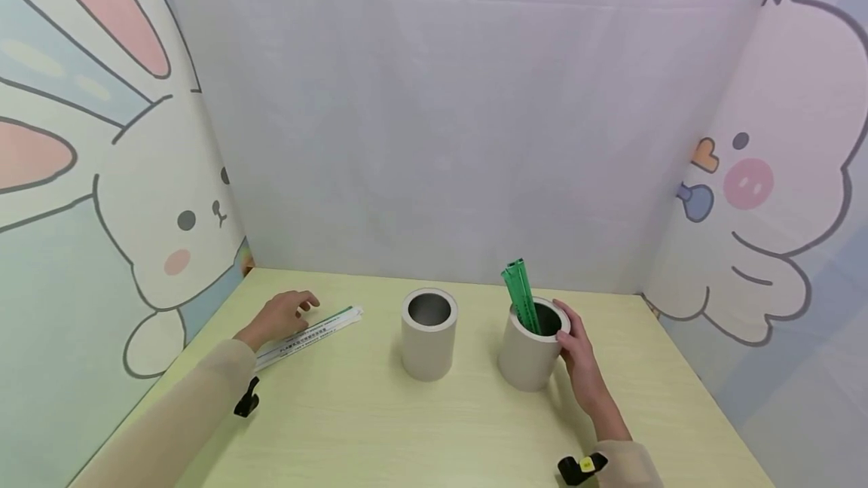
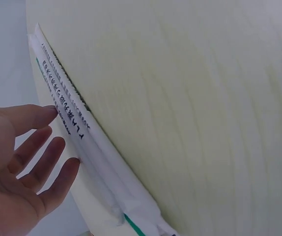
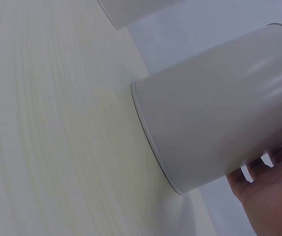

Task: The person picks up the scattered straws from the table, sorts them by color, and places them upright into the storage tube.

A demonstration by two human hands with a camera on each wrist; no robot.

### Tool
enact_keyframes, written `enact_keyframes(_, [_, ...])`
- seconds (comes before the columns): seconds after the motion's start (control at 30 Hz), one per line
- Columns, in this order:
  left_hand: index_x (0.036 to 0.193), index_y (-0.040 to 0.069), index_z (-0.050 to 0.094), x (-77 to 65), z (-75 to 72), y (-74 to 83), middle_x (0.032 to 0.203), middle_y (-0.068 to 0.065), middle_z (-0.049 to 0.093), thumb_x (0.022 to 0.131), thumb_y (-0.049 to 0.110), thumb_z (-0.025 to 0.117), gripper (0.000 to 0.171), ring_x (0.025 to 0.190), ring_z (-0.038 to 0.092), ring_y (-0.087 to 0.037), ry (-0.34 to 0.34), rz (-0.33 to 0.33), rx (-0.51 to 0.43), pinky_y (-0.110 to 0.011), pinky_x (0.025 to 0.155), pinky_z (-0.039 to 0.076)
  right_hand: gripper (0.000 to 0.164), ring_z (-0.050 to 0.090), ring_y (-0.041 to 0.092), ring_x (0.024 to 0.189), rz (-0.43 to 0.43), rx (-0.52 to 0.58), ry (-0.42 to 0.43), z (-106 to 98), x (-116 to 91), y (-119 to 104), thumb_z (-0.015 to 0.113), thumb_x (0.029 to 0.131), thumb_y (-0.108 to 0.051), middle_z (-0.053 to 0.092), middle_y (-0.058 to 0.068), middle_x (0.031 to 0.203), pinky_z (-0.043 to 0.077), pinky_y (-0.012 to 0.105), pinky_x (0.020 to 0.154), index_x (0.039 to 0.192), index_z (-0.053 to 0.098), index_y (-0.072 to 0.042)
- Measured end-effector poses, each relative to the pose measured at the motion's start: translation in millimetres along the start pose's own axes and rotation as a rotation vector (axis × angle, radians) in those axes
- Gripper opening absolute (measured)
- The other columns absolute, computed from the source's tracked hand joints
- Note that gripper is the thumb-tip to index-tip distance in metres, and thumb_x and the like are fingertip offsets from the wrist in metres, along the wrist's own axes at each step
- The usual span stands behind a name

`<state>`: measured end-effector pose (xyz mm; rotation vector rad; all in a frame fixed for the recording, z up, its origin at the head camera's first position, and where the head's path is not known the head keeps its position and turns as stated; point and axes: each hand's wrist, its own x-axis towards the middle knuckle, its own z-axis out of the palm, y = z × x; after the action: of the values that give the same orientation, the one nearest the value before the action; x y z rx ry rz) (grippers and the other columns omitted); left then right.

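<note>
Several white paper-wrapped straws (image 1: 308,337) with printed lettering lie on the table at the left. My left hand (image 1: 283,316) is just over them with bent, loose fingers. In the left wrist view the straws (image 2: 89,132) lie beside the left fingertips, and nothing is gripped. On the right, my right hand (image 1: 579,356) holds the side and rim of a white cylindrical cup (image 1: 524,360). Slim green wrapped sticks (image 1: 521,296) stand leaning in that cup. The right wrist view shows the cup's base on the table and fingers (image 3: 256,169) curved against its side.
A second white cup (image 1: 429,349) with a dark grey inside stands upright between the hands. The pale yellow table (image 1: 380,435) meets a plain cloth wall (image 1: 434,134) behind and cartoon-printed cloths at both sides.
</note>
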<state>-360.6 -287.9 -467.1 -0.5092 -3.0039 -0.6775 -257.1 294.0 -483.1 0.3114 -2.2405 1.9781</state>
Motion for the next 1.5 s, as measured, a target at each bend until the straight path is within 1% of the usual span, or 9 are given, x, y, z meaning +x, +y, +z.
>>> enact_keyframes(0.23, [0.125, 0.004, 0.068, 0.3, -1.4, 2.9, 0.116, -0.019, 0.072, 0.089, 0.0, 0.077, 0.037, 0.099, 0.07, -0.033, -0.032, -0.007, 0.005, -0.058, 0.093, 0.056, 0.058, 0.034, 0.008, 0.144, -0.016, 0.026, -0.004, 0, 1, 1, 0.031, 0.112, -0.027, 0.026, 0.008, 0.168, 0.021, 0.055, 0.126, 0.169, 0.022, -0.018])
enact_keyframes(0.5, [0.124, 0.005, 0.07, -2.1, 1.7, 7.9, 0.114, -0.015, 0.073, 0.09, -0.002, 0.076, 0.036, 0.103, 0.068, -0.032, -0.07, -0.047, -0.008, -0.055, 0.093, 0.058, 0.058, 0.033, 0.009, 0.145, -0.014, 0.025, -0.005, 0, -1, 0, 0.031, 0.112, -0.027, 0.026, 0.007, 0.168, 0.032, 0.02, 0.113, 0.169, 0.022, -0.018])
enact_keyframes(0.7, [0.121, 0.005, 0.073, -2.4, 2.8, 8.3, 0.104, -0.009, 0.073, 0.092, -0.005, 0.073, 0.031, 0.092, 0.066, -0.025, -0.071, -0.04, 0.026, -0.05, 0.085, 0.058, 0.058, 0.033, 0.01, 0.145, -0.005, 0.03, -0.005, 1, -1, 0, 0.031, 0.112, -0.028, 0.026, 0.007, 0.168, 0.024, 0.046, 0.124, 0.169, 0.022, -0.019])
enact_keyframes(0.97, [0.117, 0.006, 0.077, -2.8, 3.7, 7.7, 0.101, -0.009, 0.074, 0.091, -0.013, 0.064, 0.034, 0.091, 0.065, -0.025, -0.061, -0.02, 0.058, -0.053, 0.089, 0.058, 0.058, 0.033, 0.009, 0.145, -0.005, 0.034, -0.006, 0, 0, 0, 0.031, 0.112, -0.027, 0.025, 0.008, 0.168, 0.02, 0.056, 0.126, 0.169, 0.021, -0.018])
enact_keyframes(1.03, [0.116, 0.006, 0.077, -3.0, 3.7, 8.6, 0.102, -0.01, 0.074, 0.09, -0.015, 0.061, 0.037, 0.092, 0.066, -0.026, -0.055, -0.006, 0.062, -0.055, 0.091, 0.057, 0.058, 0.033, 0.009, 0.145, -0.006, 0.035, -0.006, 0, 0, 0, 0.031, 0.112, -0.027, 0.025, 0.008, 0.168, 0.021, 0.053, 0.126, 0.169, 0.021, -0.018])
enact_keyframes(1.17, [0.115, 0.005, 0.077, -3.8, 3.7, 9.4, 0.101, -0.01, 0.074, 0.089, -0.018, 0.059, 0.039, 0.09, 0.065, -0.025, -0.044, 0.021, 0.067, -0.054, 0.089, 0.057, 0.058, 0.033, 0.01, 0.145, -0.004, 0.029, -0.003, 0, -1, 0, 0.031, 0.112, -0.028, 0.025, 0.008, 0.168, 0.029, 0.031, 0.12, 0.169, 0.021, -0.018])
enact_keyframes(1.23, [0.114, 0.005, 0.077, -4.2, 3.5, 9.0, 0.1, -0.01, 0.073, 0.088, -0.018, 0.058, 0.04, 0.089, 0.064, -0.025, -0.042, 0.028, 0.065, -0.053, 0.087, 0.057, 0.058, 0.033, 0.009, 0.145, -0.002, 0.026, 0.0, 0, -1, 1, 0.031, 0.112, -0.028, 0.025, 0.007, 0.168, 0.029, 0.029, 0.119, 0.169, 0.021, -0.018])
enact_keyframes(1.4, [0.116, 0.005, 0.077, -3.6, 2.1, 8.2, 0.099, -0.009, 0.073, 0.087, -0.017, 0.057, 0.042, 0.091, 0.066, -0.026, -0.007, 0.035, 0.071, -0.055, 0.088, 0.057, 0.058, 0.034, 0.01, 0.144, -0.012, 0.033, 0.002, 1, -1, 0, 0.031, 0.112, -0.028, 0.026, 0.008, 0.168, 0.018, 0.061, 0.127, 0.169, 0.021, -0.018])
enact_keyframes(1.5, [0.118, 0.005, 0.076, -1.7, -1.1, 10.3, 0.099, -0.009, 0.074, 0.089, -0.015, 0.06, 0.039, 0.093, 0.068, -0.028, 0.059, 0.045, 0.071, -0.055, 0.088, 0.057, 0.058, 0.034, 0.01, 0.144, -0.014, 0.037, 0.003, 2, -1, -1, 0.032, 0.112, -0.029, 0.026, 0.007, 0.167, 0.014, 0.067, 0.126, 0.168, 0.022, -0.018])
